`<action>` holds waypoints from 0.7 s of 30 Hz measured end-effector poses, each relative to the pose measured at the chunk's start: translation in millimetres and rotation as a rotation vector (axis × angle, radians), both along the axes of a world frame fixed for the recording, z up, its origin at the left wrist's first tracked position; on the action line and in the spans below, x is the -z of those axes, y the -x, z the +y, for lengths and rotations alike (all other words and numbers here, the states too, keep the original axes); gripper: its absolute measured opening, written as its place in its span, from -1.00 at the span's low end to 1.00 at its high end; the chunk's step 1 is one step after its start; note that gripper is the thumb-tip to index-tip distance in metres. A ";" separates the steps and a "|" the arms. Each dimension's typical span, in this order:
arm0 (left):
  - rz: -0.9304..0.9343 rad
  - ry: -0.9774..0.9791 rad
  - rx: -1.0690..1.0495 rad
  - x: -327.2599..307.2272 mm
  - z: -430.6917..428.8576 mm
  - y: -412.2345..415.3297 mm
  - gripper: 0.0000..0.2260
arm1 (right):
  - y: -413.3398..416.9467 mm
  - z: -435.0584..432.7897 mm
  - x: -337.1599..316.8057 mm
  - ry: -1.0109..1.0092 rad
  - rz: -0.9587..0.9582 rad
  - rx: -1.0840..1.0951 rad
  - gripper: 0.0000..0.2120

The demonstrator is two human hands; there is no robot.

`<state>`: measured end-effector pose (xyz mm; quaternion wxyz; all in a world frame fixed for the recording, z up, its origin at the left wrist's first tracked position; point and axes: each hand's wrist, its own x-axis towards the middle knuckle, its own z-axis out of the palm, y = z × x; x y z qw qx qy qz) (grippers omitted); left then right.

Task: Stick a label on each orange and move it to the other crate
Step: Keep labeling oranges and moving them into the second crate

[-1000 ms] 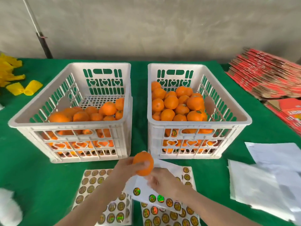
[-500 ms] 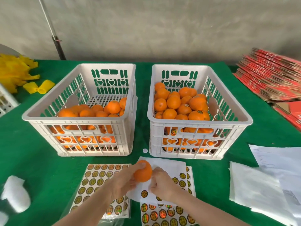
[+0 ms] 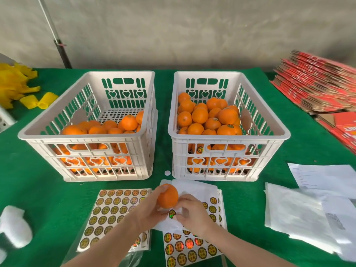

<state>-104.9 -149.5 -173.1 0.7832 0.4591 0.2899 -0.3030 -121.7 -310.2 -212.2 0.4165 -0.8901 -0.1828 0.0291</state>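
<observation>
Step in hand: labelling, at the pick-a-sticker stage. left hand [image 3: 148,211] gripped one orange [image 3: 167,196], fingers and thumb wrapped round it. It was held in the air just above the part-used sheet [image 3: 194,187], in front of the gap between the two crates.

right hand [image 3: 192,214] was curled down onto that sheet, fingertips right at a single label [image 3: 172,213] just below the orange. Label looked flat on the backing. Couldn't tell whether the fingers had its edge pinched or were only touching beside it. No sticker showed on the facing side of the held orange, so I judged it unlabelled.

Crates: right crate [image 3: 231,139] was the fuller one and a few oranges in it showed stickers, so I read it as the destination. left crate [image 3: 57,137] held fewer, no stickers seen, so source.

Next move, as I judged it:
- lift the label's edge with a nail and peel it without folding it onto itself
- press it onto a smooth patch of peel, left hand bracing the fruit
- carry the orange over the near wall of the right crate and set it on the pile, not drop it

Plenty of fruit sat in the left crate, so the task looked mid-run
</observation>
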 end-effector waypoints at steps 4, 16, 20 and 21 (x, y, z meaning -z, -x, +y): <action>0.025 0.022 -0.040 -1.1 -1.9 -3.9 -0.32 | 5.1 2.1 2.0 -0.069 -0.054 0.010 -0.89; -0.504 -0.168 0.211 -37.4 16.9 -2.7 -0.34 | -14.5 -7.3 -66.5 -0.765 0.434 0.485 -0.83; -0.679 -0.016 0.197 -68.4 10.2 -4.0 -0.32 | -11.6 -1.4 -120.1 -0.976 0.389 0.394 -0.87; -0.695 0.026 0.184 -74.8 7.8 -5.1 -0.30 | -10.4 1.5 -129.7 -0.988 0.370 0.377 -0.85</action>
